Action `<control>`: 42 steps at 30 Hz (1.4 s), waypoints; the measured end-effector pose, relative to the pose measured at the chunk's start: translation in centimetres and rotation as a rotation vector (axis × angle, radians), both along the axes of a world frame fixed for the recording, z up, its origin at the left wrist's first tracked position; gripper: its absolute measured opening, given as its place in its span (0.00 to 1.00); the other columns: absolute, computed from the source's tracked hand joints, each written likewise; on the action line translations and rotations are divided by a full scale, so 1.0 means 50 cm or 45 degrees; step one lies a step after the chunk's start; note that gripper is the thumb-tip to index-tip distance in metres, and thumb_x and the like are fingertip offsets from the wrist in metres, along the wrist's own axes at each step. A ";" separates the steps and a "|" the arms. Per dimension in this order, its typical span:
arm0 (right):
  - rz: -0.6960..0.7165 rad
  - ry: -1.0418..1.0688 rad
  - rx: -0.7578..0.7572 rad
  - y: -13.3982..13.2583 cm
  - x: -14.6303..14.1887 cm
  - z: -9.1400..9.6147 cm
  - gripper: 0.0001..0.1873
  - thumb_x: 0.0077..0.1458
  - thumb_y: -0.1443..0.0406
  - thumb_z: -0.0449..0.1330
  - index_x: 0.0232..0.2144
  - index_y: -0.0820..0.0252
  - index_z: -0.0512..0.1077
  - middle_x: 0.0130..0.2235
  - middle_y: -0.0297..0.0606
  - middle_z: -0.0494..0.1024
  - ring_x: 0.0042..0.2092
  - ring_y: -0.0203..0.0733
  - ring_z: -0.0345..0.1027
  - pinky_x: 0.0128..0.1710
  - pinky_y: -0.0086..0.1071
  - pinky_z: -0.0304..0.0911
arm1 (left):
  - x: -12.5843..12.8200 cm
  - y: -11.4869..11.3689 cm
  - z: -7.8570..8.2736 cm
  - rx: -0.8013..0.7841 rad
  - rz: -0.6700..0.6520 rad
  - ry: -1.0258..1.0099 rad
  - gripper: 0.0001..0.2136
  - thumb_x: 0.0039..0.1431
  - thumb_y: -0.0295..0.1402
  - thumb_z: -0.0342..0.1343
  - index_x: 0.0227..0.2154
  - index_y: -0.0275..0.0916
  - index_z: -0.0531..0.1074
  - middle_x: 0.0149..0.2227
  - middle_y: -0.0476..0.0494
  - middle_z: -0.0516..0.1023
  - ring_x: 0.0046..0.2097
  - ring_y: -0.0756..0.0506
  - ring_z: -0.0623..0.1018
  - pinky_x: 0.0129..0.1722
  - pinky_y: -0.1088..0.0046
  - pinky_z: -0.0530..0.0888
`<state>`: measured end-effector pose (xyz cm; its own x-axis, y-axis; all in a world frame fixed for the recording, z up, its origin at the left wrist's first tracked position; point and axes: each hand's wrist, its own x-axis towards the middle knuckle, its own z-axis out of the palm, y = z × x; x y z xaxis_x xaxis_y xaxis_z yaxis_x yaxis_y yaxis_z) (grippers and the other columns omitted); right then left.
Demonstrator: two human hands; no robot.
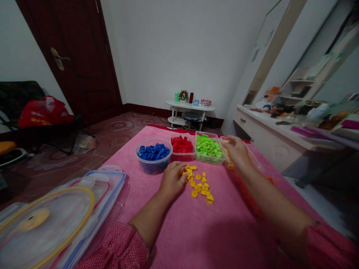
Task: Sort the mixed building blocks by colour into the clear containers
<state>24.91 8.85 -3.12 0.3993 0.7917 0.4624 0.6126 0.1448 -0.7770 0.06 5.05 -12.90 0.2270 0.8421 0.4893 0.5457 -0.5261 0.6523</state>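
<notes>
1. Biggest thing here is the table under a pink cloth [179, 239]. The dark red door [70, 48] and cluttered white dresser [277, 127] are off to the sides, well apart from the work.
2. Left side's taken up by a pile of plastic lids [64, 209], right by the left sleeve, so not loads of elbow room there imo.
3. Tubs along the far part: round one with blue bricks [155, 152], then red bricks [181, 144], then lime green bricks [209, 145]. The yellow tub [230, 165] is half blocked by the right hand and forearm, with something blurry and red under that arm.
4. Right hand [238, 151] is at the yellow tub, fingers bent, partly open; can't tell if it's got anything.
5. Left hand [173, 181] is loosely curled at the pile's edge, can't tell if it's pinching one.
6. Smallest: loose yellow toy bricks [198, 188] on the cloth, mid-table. I'd call this step handling yellows; pieces this tiny call for a light fingertip pinch.
</notes>
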 end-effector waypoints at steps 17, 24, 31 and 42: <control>0.662 0.071 -0.424 -0.084 -0.138 -0.162 0.13 0.45 0.70 0.53 0.32 0.65 0.75 0.32 0.41 0.78 0.32 0.40 0.71 0.33 0.32 0.65 | 0.011 0.000 -0.008 -0.350 -0.327 -0.356 0.21 0.48 0.20 0.53 0.48 0.34 0.72 0.39 0.39 0.77 0.36 0.47 0.77 0.35 0.71 0.75; 0.660 -0.371 -0.550 -0.113 -0.084 -0.095 0.12 0.45 0.70 0.55 0.32 0.63 0.76 0.32 0.39 0.79 0.33 0.41 0.71 0.33 0.30 0.61 | 0.010 -0.005 -0.005 -0.290 -0.259 -0.342 0.11 0.54 0.25 0.52 0.36 0.37 0.78 0.36 0.43 0.80 0.36 0.47 0.78 0.36 0.72 0.74; 0.649 -0.704 -0.781 -0.140 -0.058 -0.078 0.17 0.43 0.66 0.62 0.39 0.58 0.76 0.36 0.38 0.79 0.36 0.42 0.70 0.34 0.30 0.59 | -0.001 -0.013 0.015 -0.162 -0.189 0.036 0.15 0.49 0.35 0.62 0.42 0.41 0.77 0.40 0.44 0.79 0.41 0.44 0.75 0.41 0.68 0.70; 0.437 -0.760 -0.738 -0.132 -0.090 -0.089 0.10 0.43 0.67 0.60 0.32 0.57 0.76 0.33 0.36 0.78 0.33 0.39 0.68 0.29 0.29 0.53 | 0.001 -0.012 0.013 -0.135 -0.200 0.158 0.08 0.47 0.34 0.65 0.32 0.39 0.77 0.34 0.46 0.78 0.38 0.45 0.73 0.37 0.71 0.66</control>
